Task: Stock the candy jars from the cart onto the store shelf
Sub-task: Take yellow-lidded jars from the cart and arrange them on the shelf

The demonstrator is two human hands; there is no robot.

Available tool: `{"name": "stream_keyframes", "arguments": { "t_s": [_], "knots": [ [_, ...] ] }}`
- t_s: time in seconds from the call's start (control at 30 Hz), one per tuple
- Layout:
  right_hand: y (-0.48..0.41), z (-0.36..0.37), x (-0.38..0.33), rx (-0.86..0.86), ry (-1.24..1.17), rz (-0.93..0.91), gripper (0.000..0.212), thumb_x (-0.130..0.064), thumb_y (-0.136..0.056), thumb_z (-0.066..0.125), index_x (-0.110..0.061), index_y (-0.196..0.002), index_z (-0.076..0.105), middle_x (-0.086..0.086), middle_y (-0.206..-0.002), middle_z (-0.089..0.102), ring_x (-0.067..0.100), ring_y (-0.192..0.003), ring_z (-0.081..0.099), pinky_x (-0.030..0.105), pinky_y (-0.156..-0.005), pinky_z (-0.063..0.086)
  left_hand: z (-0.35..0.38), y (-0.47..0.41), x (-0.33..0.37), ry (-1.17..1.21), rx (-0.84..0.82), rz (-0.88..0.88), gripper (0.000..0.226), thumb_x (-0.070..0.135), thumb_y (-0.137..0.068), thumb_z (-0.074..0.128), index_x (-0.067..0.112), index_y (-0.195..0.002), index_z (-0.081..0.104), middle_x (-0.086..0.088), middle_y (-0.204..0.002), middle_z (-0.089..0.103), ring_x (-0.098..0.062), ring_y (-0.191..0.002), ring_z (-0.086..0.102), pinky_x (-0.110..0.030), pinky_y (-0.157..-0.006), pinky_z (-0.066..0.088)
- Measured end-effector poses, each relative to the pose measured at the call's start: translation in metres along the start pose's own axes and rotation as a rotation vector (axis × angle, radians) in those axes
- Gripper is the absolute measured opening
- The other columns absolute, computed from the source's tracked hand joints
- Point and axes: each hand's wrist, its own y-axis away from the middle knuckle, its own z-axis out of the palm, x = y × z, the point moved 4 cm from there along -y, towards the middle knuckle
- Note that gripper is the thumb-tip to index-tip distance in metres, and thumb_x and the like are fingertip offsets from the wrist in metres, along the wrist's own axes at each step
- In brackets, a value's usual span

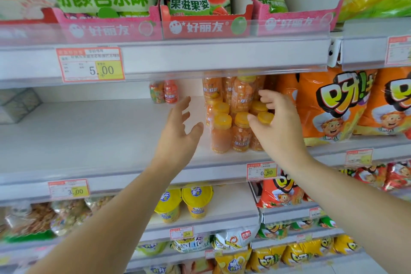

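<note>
Shelf half bare; my right hand grips a yellow-lidded jar, packing it against the other jars; left hand spread, empty, probably to steady them.

your left forearm and right forearm are bare along their whole visible length, smooth and slim, narrowing toward the wrists. your left grip and right grip are bare hands as well, with long slender fingers; the nails are too blurred to tell anything about.
</note>
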Motion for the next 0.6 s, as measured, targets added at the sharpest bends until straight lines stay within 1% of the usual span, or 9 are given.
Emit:
{"name": "stream_keyframes", "arguments": {
  "t_s": [0.07, 0.13, 0.23, 0.3, 0.37, 0.43, 0.5, 0.53, 0.6],
  "knots": [
    [0.028, 0.002, -0.01, -0.004, -0.038, -0.087, 0.042, -0.021, -0.084, 0.071, -0.023, -0.124, 0.058, -0.009, -0.113, 0.057, 0.016, -0.105, 0.056, 0.048, -0.091, 0.05, -0.008, 0.025, -0.004, 0.002, 0.029, 0.016, 0.05, 0.011, -0.097, 0.055, 0.033, -0.14, 0.043, 0.013, -0.142, 0.049, -0.005, -0.126, 0.051, -0.038, -0.111, 0.041],
    [0.054, 0.012, -0.02, -0.078, -0.091, -0.14, 0.033, -0.015, -0.083, 0.071, -0.021, -0.115, 0.063, -0.007, -0.106, 0.062, 0.016, -0.099, 0.059, 0.043, -0.088, 0.05, -0.018, 0.051, -0.009, 0.002, 0.038, 0.014, 0.043, 0.009, -0.097, 0.053, 0.036, -0.13, 0.051, 0.013, -0.129, 0.059, -0.003, -0.116, 0.059, -0.034, -0.103, 0.047],
    [0.098, 0.036, -0.036, -0.266, -0.183, -0.113, 0.024, -0.008, -0.085, 0.07, -0.021, -0.105, 0.067, -0.01, -0.093, 0.066, 0.007, -0.085, 0.06, 0.023, -0.08, 0.049, -0.034, 0.094, -0.022, -0.005, 0.033, -0.031, 0.035, 0.007, -0.096, 0.052, 0.036, -0.114, 0.059, 0.012, -0.108, 0.069, -0.004, -0.098, 0.067, -0.021, -0.083, 0.049],
    [0.131, 0.057, -0.045, -0.418, -0.226, -0.056, 0.021, -0.008, -0.086, 0.069, -0.024, -0.099, 0.069, -0.013, -0.082, 0.065, 0.003, -0.073, 0.058, 0.018, -0.07, 0.046, -0.048, 0.127, -0.04, -0.033, 0.022, -0.076, 0.032, 0.006, -0.095, 0.054, 0.034, -0.109, 0.062, 0.011, -0.1, 0.072, -0.005, -0.093, 0.068, -0.017, -0.078, 0.05],
    [0.168, 0.081, -0.052, -0.592, -0.251, -0.013, 0.019, -0.006, -0.086, 0.069, -0.023, -0.094, 0.07, -0.013, -0.073, 0.063, 0.003, -0.063, 0.054, 0.013, -0.061, 0.042, -0.066, 0.161, -0.067, -0.077, 0.014, -0.134, 0.03, 0.006, -0.095, 0.054, 0.03, -0.11, 0.064, 0.012, -0.098, 0.072, -0.004, -0.091, 0.068, -0.014, -0.076, 0.049],
    [0.207, 0.112, -0.058, -0.768, -0.246, 0.03, 0.02, -0.007, -0.086, 0.071, -0.026, -0.09, 0.069, -0.012, -0.069, 0.064, 0.004, -0.061, 0.055, 0.013, -0.059, 0.042, -0.089, 0.198, -0.101, -0.103, 0.017, -0.243, 0.031, 0.006, -0.095, 0.053, 0.031, -0.111, 0.064, 0.012, -0.098, 0.071, -0.005, -0.09, 0.067, -0.014, -0.074, 0.05],
    [0.244, 0.148, -0.063, -0.924, -0.215, 0.052, 0.024, -0.01, -0.086, 0.072, -0.033, -0.087, 0.066, -0.012, -0.072, 0.068, 0.003, -0.065, 0.06, 0.019, -0.064, 0.045, -0.117, 0.234, -0.138, -0.137, 0.038, -0.361, 0.029, 0.012, -0.097, 0.053, 0.038, -0.107, 0.063, 0.012, -0.098, 0.072, -0.005, -0.087, 0.067, -0.022, -0.075, 0.054],
    [0.263, 0.168, -0.065, -0.99, -0.192, 0.054, 0.025, -0.011, -0.086, 0.072, -0.034, -0.086, 0.065, -0.011, -0.074, 0.069, 0.006, -0.069, 0.063, 0.022, -0.067, 0.047, -0.131, 0.251, -0.157, -0.155, 0.048, -0.42, 0.027, 0.016, -0.097, 0.054, 0.04, -0.106, 0.063, 0.01, -0.097, 0.072, -0.003, -0.082, 0.067, -0.024, -0.072, 0.055],
    [0.3, 0.208, -0.069, -1.118, -0.16, 0.071, 0.023, -0.011, -0.085, 0.072, -0.033, -0.086, 0.065, -0.01, -0.076, 0.069, 0.011, -0.071, 0.065, 0.027, -0.071, 0.05, -0.163, 0.286, -0.201, -0.215, 0.064, -0.53, 0.024, 0.02, -0.097, 0.057, 0.041, -0.107, 0.063, 0.009, -0.097, 0.073, 0.001, -0.074, 0.065, -0.02, -0.066, 0.053]
  ]
}}
